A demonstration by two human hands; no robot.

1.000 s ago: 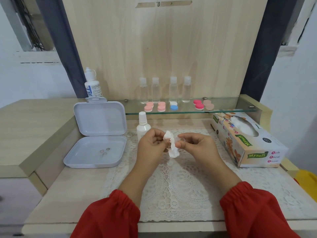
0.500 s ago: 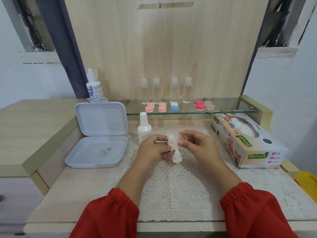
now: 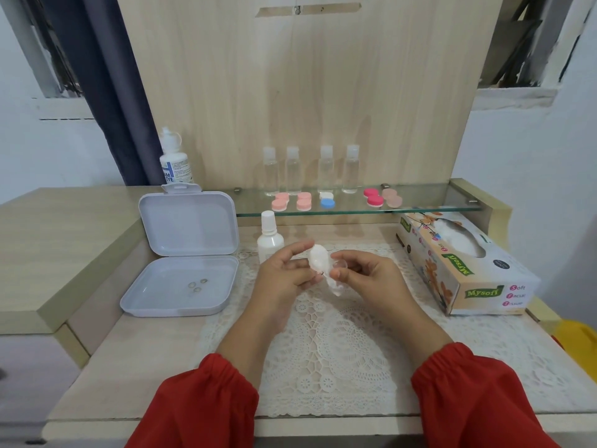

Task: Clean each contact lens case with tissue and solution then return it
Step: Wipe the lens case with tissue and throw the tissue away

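Above the lace mat on the table, the left hand (image 3: 284, 273) pinches a wadded tissue (image 3: 318, 265) against the clear lens case cup (image 3: 340, 275) pinched in the right hand (image 3: 365, 276); twisting the tissue fully round the well should wipe it clean.

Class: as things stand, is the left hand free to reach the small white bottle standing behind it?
Probably not yet: the left hand grips the tissue, though nothing blocks the way to the white bottle just beyond its fingers.
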